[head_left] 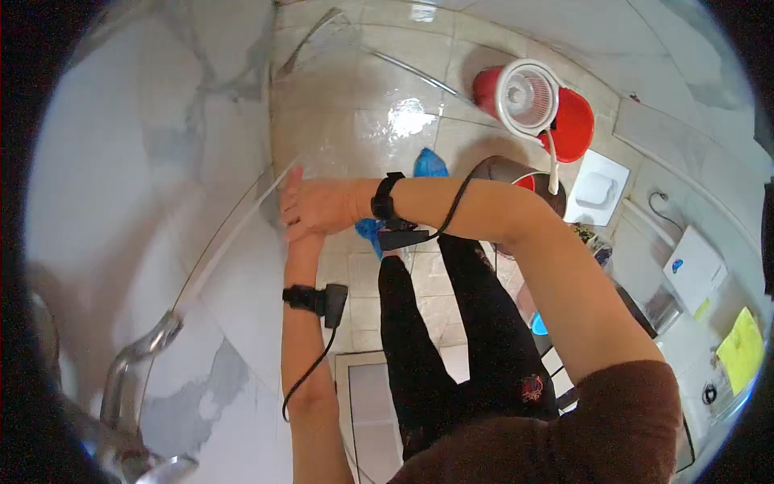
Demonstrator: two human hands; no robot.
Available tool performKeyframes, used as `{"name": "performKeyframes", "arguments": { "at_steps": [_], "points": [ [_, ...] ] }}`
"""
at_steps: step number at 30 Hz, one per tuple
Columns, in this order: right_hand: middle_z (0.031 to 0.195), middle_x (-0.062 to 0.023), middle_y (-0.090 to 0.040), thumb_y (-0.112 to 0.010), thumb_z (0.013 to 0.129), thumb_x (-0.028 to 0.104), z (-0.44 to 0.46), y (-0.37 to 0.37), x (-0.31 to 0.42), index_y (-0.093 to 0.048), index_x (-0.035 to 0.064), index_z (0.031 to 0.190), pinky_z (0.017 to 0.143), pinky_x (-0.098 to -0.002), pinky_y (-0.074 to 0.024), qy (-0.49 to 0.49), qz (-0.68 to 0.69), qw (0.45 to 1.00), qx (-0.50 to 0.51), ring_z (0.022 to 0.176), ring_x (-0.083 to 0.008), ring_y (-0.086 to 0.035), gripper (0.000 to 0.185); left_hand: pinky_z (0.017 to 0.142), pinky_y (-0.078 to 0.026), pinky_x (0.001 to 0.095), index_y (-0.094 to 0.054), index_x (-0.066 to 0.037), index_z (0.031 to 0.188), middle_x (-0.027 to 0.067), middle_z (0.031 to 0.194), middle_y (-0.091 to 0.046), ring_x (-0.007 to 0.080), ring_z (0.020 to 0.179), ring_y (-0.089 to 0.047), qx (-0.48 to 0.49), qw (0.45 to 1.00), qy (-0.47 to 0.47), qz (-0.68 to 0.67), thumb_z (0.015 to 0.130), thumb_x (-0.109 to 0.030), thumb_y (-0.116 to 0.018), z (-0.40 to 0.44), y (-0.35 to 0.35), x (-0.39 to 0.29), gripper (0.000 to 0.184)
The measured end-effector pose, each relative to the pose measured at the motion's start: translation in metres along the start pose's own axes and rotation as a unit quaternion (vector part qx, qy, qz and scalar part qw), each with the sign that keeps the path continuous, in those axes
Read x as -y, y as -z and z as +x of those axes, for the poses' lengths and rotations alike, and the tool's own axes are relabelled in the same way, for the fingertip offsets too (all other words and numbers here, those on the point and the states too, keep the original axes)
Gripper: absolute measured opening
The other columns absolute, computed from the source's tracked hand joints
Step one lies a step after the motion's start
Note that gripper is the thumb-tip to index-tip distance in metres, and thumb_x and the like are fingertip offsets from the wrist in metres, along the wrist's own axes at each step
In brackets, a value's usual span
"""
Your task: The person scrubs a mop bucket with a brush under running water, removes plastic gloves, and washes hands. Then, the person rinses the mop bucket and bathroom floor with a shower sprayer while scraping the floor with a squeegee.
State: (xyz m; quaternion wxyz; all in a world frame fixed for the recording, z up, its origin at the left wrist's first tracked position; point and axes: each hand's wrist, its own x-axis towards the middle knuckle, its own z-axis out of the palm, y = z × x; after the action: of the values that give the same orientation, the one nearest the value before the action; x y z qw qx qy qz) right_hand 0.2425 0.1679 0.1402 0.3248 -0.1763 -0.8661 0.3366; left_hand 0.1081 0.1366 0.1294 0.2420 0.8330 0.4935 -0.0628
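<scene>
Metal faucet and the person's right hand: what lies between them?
In the head view, a thin stream of water lies between the metal faucet and the right hand; whether it touches the hand is unclear.

Bathroom: squat toilet (597,189), running metal tap (121,385), wet tiled floor (355,109).

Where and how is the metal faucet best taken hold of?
Probably by the flat, lever-like end of the faucet, reached from the right of the picture, where the person's arms are: its wide tip juts out that way. The curved spout looks a poorer hold, with water streaming from its mouth.
</scene>
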Motion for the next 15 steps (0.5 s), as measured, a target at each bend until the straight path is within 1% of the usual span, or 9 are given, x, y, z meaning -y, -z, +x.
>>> {"name": "performKeyframes", "arguments": {
  "at_steps": [2,4,5,6,7,9,11,13,15],
  "points": [
    [0.092,-0.0075,-0.054,-0.061,0.063,0.013,-0.030,-0.011,-0.014,-0.051,0.0116,0.102,0.082,-0.0428,-0.0383,-0.039,-0.029,0.998,-0.035,0.093,-0.0278,-0.050,0.041,0.095,-0.028,0.0419,-0.036,0.000,0.121,0.0157,0.117,-0.043,0.0290,0.112,-0.038,0.006,0.997,-0.036,0.072,0.080,-0.014,-0.051,-0.003,-0.014,-0.009,0.046],
    [0.095,-0.0091,-0.055,-0.058,0.066,0.011,-0.069,-0.027,-0.039,-0.051,0.0108,0.105,0.082,-0.0422,-0.0385,-0.110,-0.079,0.985,-0.109,0.093,-0.0282,-0.050,0.040,0.096,-0.027,0.0423,-0.035,0.000,0.122,0.0160,0.119,-0.042,0.0294,0.114,-0.037,0.021,0.998,-0.039,0.054,0.079,-0.013,-0.051,-0.002,-0.022,-0.020,0.047],
    [0.101,-0.0126,-0.052,-0.055,0.065,0.007,-0.098,-0.035,-0.053,-0.048,0.0086,0.108,0.084,-0.0419,-0.0377,-0.247,-0.099,0.963,-0.043,0.096,-0.0299,-0.048,0.044,0.097,-0.026,0.0414,-0.034,-0.002,0.124,0.0153,0.124,-0.038,0.0287,0.117,-0.033,0.033,0.999,-0.030,0.020,0.079,-0.012,-0.052,0.001,-0.027,-0.025,0.049],
    [0.106,-0.0162,-0.050,-0.052,0.064,0.004,-0.132,-0.041,-0.066,-0.045,0.0065,0.111,0.087,-0.0417,-0.0369,-0.378,-0.115,0.918,0.024,0.099,-0.0316,-0.047,0.048,0.099,-0.024,0.0404,-0.032,-0.005,0.126,0.0147,0.128,-0.034,0.0279,0.120,-0.029,0.045,0.999,-0.019,-0.015,0.079,-0.012,-0.053,0.003,-0.032,-0.030,0.052],
    [0.105,-0.0215,-0.049,-0.048,0.065,0.003,-0.174,-0.053,-0.081,-0.040,0.0009,0.115,0.084,-0.0428,-0.0381,-0.512,-0.103,0.853,-0.015,0.099,-0.0353,-0.046,0.050,0.100,-0.022,0.0395,-0.031,-0.007,0.128,0.0140,0.133,-0.029,0.0272,0.124,-0.025,0.058,0.997,-0.008,-0.048,0.079,-0.011,-0.053,0.003,-0.037,-0.034,0.054],
    [0.102,-0.0257,-0.049,-0.052,0.067,0.014,-0.264,-0.070,-0.121,-0.042,-0.0068,0.110,0.083,-0.0409,-0.0394,-0.656,-0.113,0.746,0.002,0.099,-0.0365,-0.046,0.049,0.099,-0.024,0.0392,-0.030,-0.006,0.129,0.0143,0.133,-0.029,0.0267,0.123,-0.027,0.040,0.971,0.066,-0.227,0.080,-0.013,-0.054,-0.002,-0.082,-0.024,0.055],
    [0.106,-0.0267,-0.046,-0.054,0.070,0.021,-0.332,-0.068,-0.144,-0.040,-0.0094,0.109,0.083,-0.0423,-0.0400,-0.757,-0.082,0.642,-0.085,0.099,-0.0375,-0.044,0.051,0.097,-0.026,0.0386,-0.030,-0.006,0.129,0.0134,0.133,-0.029,0.0248,0.122,-0.029,0.050,0.890,0.183,-0.414,0.081,-0.015,-0.053,-0.008,-0.114,-0.012,0.054],
    [0.107,-0.0260,-0.045,-0.055,0.072,0.024,-0.371,-0.058,-0.156,-0.038,-0.0090,0.110,0.082,-0.0435,-0.0398,-0.766,-0.176,0.613,-0.077,0.101,-0.0377,-0.043,0.053,0.095,-0.029,0.0377,-0.032,-0.007,0.129,0.0114,0.134,-0.030,0.0215,0.121,-0.030,0.081,0.733,0.329,-0.590,0.082,-0.016,-0.051,-0.013,-0.139,-0.005,0.051],
    [0.104,-0.0251,-0.045,-0.058,0.071,0.025,-0.394,-0.047,-0.167,-0.039,-0.0083,0.107,0.082,-0.0451,-0.0395,-0.740,-0.203,0.636,-0.086,0.101,-0.0379,-0.043,0.053,0.093,-0.031,0.0341,-0.032,-0.007,0.128,0.0098,0.133,-0.030,0.0188,0.119,-0.032,0.075,0.687,0.383,-0.612,0.083,-0.018,-0.050,-0.016,-0.164,0.003,0.050]
  ]
}}
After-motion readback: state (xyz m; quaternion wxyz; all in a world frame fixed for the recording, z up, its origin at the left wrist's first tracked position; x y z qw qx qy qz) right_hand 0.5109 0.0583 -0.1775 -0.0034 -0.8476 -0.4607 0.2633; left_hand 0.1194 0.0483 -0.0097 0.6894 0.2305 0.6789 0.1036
